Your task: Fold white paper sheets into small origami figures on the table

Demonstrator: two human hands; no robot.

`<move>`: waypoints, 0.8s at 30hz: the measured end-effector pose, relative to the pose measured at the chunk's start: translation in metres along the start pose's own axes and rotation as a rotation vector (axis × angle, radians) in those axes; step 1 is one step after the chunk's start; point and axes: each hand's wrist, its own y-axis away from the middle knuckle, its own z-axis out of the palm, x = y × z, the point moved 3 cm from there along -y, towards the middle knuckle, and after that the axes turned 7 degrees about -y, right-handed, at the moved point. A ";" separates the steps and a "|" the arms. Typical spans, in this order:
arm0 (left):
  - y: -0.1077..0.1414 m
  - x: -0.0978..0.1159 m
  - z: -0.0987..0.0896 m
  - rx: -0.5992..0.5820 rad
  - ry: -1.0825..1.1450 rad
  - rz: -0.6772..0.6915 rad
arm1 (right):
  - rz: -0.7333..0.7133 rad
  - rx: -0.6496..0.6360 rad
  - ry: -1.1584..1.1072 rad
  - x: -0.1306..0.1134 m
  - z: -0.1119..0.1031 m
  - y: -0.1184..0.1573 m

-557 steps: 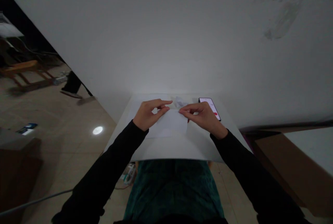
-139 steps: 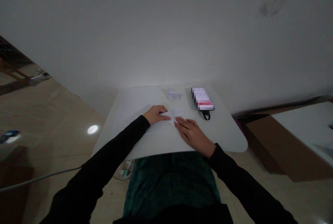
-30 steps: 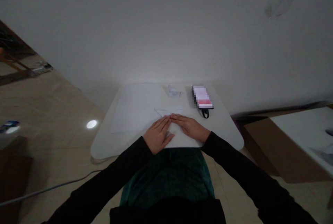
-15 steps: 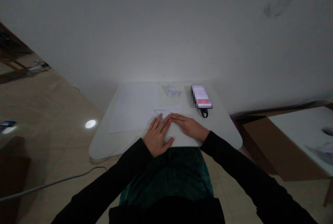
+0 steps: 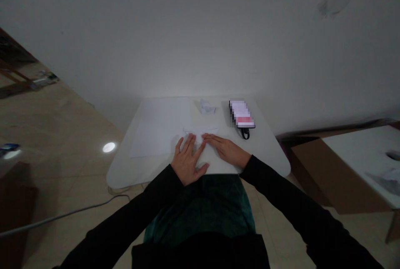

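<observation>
Spread wider than in the earlier frame, the fingers of the left hand (image 5: 186, 165) are shifted slightly toward the left in the head view, while the right hand (image 5: 229, 151) is kept almost where it was. The small folded paper (image 5: 204, 129) is placed at the centre of the frame, partly hidden beneath both sets of fingertips. By the left hand nothing is grasped: it is opened out and laid down, apparently so that the paper is pinned flat. The right fingers are held together and rested on the paper's near part, probably so that pressure is focused there; whether anything is pinched beneath them cannot be told.

The large sheet (image 5: 159, 121) is laid flat left of centre, perhaps so that it is kept within reach. The crumpled piece (image 5: 206, 107) is set just above centre, and the phone (image 5: 242, 115) right of centre, seemingly so that the area before the hands is left free for working. A black loop (image 5: 246, 134) is seen at the phone's lower end.

Counted on the white table (image 5: 253, 160) are two hands, one folded paper, one crumpled piece, one phone and one loop. One large sheet is seen; whether others are stacked under it cannot be told.
</observation>
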 end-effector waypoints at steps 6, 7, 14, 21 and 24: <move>-0.008 -0.011 -0.003 -0.021 0.003 0.032 | -0.010 0.015 0.009 0.006 0.003 0.001; -0.009 -0.015 -0.003 -0.030 0.001 0.041 | -0.011 0.021 0.010 0.007 0.004 0.001; -0.011 -0.030 -0.006 -0.032 -0.033 0.016 | -0.020 0.038 -0.020 0.007 0.003 0.001; -0.014 -0.016 -0.002 0.035 -0.023 -0.010 | -0.014 0.056 -0.042 0.011 0.005 0.002; -0.013 -0.003 0.000 0.014 0.036 0.127 | -0.018 0.066 -0.066 0.014 0.006 0.002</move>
